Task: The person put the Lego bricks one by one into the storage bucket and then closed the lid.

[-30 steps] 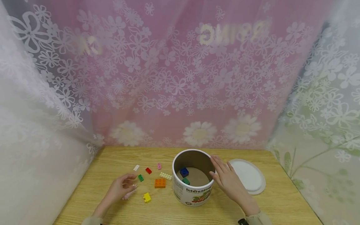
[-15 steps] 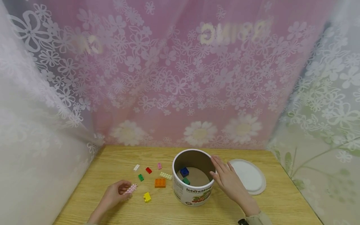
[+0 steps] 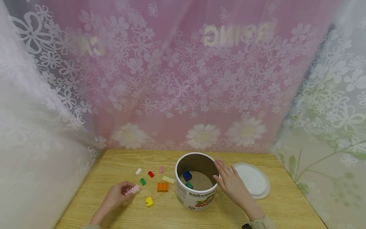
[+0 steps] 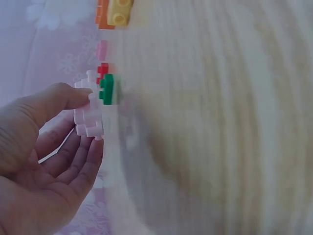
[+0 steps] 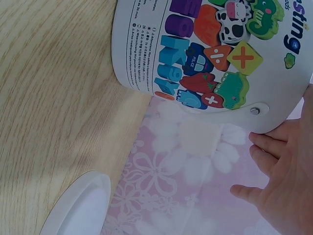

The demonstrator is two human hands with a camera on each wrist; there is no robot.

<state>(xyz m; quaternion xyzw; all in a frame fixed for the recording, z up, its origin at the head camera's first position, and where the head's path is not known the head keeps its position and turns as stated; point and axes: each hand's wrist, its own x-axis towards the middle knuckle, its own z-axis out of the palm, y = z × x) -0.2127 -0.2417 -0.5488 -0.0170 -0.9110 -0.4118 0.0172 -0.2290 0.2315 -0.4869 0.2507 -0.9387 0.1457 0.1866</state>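
Observation:
My left hand [image 3: 115, 196] pinches a light pink building brick [image 3: 132, 190] with many studs between thumb and fingers. In the left wrist view the thumb lies on one side of the pink brick [image 4: 89, 115] and the fingers on the other, above the table. My right hand [image 3: 234, 187] rests its straight fingers on the right rim of a round printed bucket [image 3: 197, 200]. Inside the bucket lie a blue brick [image 3: 187, 175] and a green brick [image 3: 189, 184]. The right wrist view shows the bucket's printed wall [image 5: 200, 29] and the fingertips against it.
Left of the bucket lie an orange brick [image 3: 162, 187], a yellow one [image 3: 149, 201], a cream one [image 3: 168, 179], a green one [image 3: 143, 181], a red one [image 3: 151, 174], a white one [image 3: 138, 171] and a small pink one [image 3: 161, 170]. A white lid [image 3: 253, 179] lies at right.
My left hand has taken hold of the light pink brick and raised it slightly, its studs now showing. The right hand and the bucket have stayed in place.

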